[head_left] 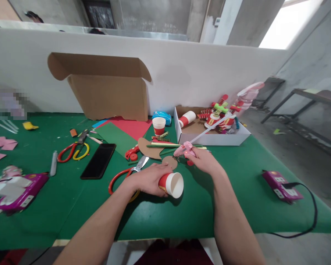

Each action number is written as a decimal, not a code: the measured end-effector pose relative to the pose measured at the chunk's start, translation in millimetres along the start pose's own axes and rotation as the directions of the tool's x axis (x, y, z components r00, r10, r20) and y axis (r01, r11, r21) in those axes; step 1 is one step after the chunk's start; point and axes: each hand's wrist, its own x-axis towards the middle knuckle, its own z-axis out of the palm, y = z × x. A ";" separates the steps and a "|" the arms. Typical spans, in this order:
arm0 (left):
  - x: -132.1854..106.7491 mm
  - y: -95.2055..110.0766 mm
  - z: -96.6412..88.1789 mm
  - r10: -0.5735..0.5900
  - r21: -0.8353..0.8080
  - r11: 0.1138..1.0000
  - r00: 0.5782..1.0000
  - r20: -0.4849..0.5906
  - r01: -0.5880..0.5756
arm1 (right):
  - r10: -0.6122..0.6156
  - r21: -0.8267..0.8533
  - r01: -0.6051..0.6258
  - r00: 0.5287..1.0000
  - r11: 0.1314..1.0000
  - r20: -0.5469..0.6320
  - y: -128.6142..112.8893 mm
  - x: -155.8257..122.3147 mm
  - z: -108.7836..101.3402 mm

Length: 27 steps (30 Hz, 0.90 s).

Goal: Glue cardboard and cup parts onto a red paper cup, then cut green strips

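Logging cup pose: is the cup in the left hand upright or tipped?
Tipped. The cup lies over in the left hand, its open mouth turned toward the camera and inside showing.

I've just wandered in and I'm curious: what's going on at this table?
Someone is working at a green table. The left hand holds a tilted paper cup, its open end in view. The right hand grips a pink glue gun, its tip near a round piece of cardboard. A pair of scissors lies by the left hand, and decorated cups sit in a white box further back.
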 end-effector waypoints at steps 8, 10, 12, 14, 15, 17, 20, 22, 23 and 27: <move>-0.2 -0.3 0.1 0.008 -0.010 1.000 1.000 -0.001 -0.008 | 0.005 -0.009 -0.005 1.000 1.000 -0.011 4.3 0.4 -0.4; -0.4 0.2 0.0 0.012 -0.011 1.000 1.000 -0.005 -0.012 | 0.011 -0.010 -0.011 1.000 1.000 -0.007 6.0 0.7 -0.9; -0.4 0.1 0.1 0.013 -0.012 1.000 1.000 -0.005 -0.013 | 0.015 -0.009 -0.015 1.000 1.000 -0.003 6.7 0.7 -1.6; -0.2 -0.7 0.5 0.012 -0.011 1.000 1.000 -0.002 -0.012 | 0.015 -0.013 -0.015 1.000 1.000 -0.007 6.2 0.0 -2.8; -0.1 -1.2 0.7 0.013 -0.008 1.000 1.000 -0.001 -0.013 | 0.021 -0.017 -0.021 1.000 1.000 -0.012 5.6 -0.5 -3.4; 0.1 -1.9 1.0 0.019 -0.004 1.000 1.000 -0.003 -0.019 | 0.040 -0.025 -0.041 0.999 0.999 -0.029 4.4 -1.6 -4.6; 0.0 -1.6 0.8 0.023 0.002 1.000 1.000 -0.006 -0.023 | 0.039 -0.021 -0.040 0.998 0.999 -0.045 3.4 -2.5 -5.1; -0.2 -0.7 0.3 0.016 0.005 1.000 1.000 -0.006 -0.016 | 0.024 -0.021 -0.025 0.999 0.999 -0.035 3.3 -2.3 -4.5; -0.4 -0.3 0.0 0.013 0.006 1.000 1.000 -0.004 -0.013 | 0.020 -0.026 -0.021 0.999 0.999 -0.028 3.4 -2.1 -4.1; -0.8 0.4 -0.6 0.015 -0.002 1.000 1.000 0.000 -0.015 | 0.013 -0.057 -0.014 1.000 0.998 -0.011 3.9 -1.1 -3.1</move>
